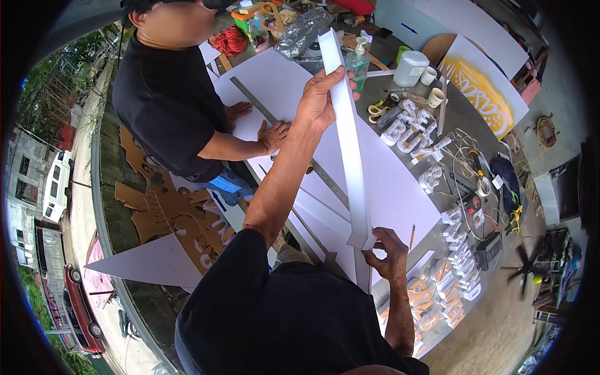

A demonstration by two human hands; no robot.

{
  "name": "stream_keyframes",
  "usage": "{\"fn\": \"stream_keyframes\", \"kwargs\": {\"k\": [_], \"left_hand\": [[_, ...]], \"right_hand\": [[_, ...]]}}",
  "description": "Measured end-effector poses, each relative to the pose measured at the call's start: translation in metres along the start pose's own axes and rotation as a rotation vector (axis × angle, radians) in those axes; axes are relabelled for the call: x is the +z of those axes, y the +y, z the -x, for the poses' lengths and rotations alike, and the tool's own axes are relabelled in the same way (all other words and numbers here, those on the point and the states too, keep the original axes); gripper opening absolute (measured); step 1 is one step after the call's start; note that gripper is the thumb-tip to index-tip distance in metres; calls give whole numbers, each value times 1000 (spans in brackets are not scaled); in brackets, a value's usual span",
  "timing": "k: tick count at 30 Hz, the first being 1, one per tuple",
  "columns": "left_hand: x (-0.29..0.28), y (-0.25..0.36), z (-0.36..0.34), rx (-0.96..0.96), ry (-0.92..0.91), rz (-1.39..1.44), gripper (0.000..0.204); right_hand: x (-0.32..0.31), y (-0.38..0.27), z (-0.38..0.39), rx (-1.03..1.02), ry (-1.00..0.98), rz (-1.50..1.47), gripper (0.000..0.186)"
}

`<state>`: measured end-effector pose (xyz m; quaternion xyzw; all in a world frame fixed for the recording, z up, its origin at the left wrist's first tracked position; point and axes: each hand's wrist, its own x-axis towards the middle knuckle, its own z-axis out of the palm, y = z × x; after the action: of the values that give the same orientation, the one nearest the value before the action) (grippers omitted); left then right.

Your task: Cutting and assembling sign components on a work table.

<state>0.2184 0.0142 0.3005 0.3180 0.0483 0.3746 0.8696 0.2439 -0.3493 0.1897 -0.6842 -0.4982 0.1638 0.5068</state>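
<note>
In the head view, the left hand (322, 100) is wrapped around a long white strip (350, 144) near its upper end, the thumb across the face and fingertips showing past the far edge. The right hand (389, 253) pinches the same strip near its lower end, between thumb and fingers. The strip is held up in front of the wearer's chest, over a large white sheet (400, 194) on the desk (481, 262), and slants from the top down to the lower middle.

To the left, a co-worker (169, 94) in a dark shirt leans over, one hand (274, 136) pressed on a long metal ruler (322, 175) lying on the sheet. A pencil (412, 236) lies just beside the right hand. Farther right are white letters (409, 134), yellow-handled scissors (377, 111) and a white jug (410, 69).
</note>
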Motion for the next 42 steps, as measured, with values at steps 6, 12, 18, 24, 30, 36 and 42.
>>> {"fn": "stream_keyframes", "kwargs": {"k": [6,12,18,24,30,36,42], "left_hand": [[9,4,11,25,-11,-11,22],[18,1,19,18,127,-98,18],[2,-4,14,66,45,-60,16],[6,-3,16,75,-43,36,15],[6,11,15,109,-128,109,16],[46,8,22,137,-223,20,20],[116,13,58,167,-325,-246,27]], "right_hand": [[6,-6,10,-4,8,-4,41],[8,-1,18,21,-4,-5,43],[10,5,22,16,-5,-28,50],[9,1,22,36,-1,-42,49],[11,-11,16,-57,53,82,45],[14,3,18,-85,87,117,46],[25,21,9,-94,30,123,49]]}}
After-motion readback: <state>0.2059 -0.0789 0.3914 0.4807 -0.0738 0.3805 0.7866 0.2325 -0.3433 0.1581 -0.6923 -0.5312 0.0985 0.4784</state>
